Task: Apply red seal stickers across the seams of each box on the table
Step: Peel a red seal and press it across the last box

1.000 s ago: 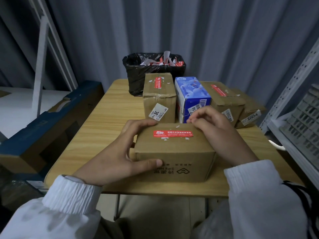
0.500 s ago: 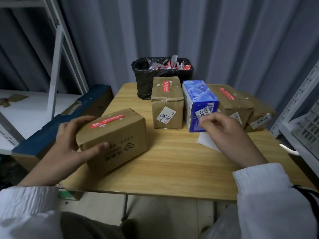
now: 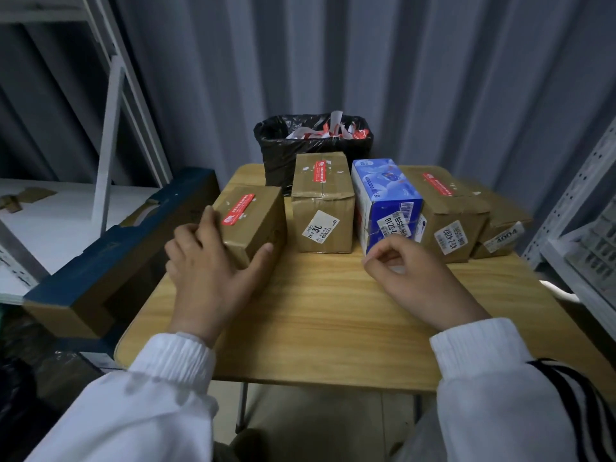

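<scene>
My left hand point(image 3: 213, 271) grips a brown box point(image 3: 260, 225) with a red seal sticker point(image 3: 238, 210) along its top; the box stands at the left end of a row on the wooden table point(image 3: 333, 311). Beside it stand a second brown box point(image 3: 321, 208) with a red sticker, a blue box point(image 3: 383, 191), a third brown box point(image 3: 446, 208) with a red sticker, and a lower brown box point(image 3: 503, 221). My right hand point(image 3: 416, 278) hovers in front of the blue box, fingers curled, over a white sheet that it mostly hides.
A black bin point(image 3: 283, 151) full of red and white sticker scraps stands at the table's back edge. A long blue-topped carton point(image 3: 116, 258) lies against the table's left side. White metal shelving point(image 3: 583, 228) rises on the right.
My left hand carried the stickered box from the table's front to the left, then set it at the left end of the row. My right hand drew back from the box toward the blue box.
</scene>
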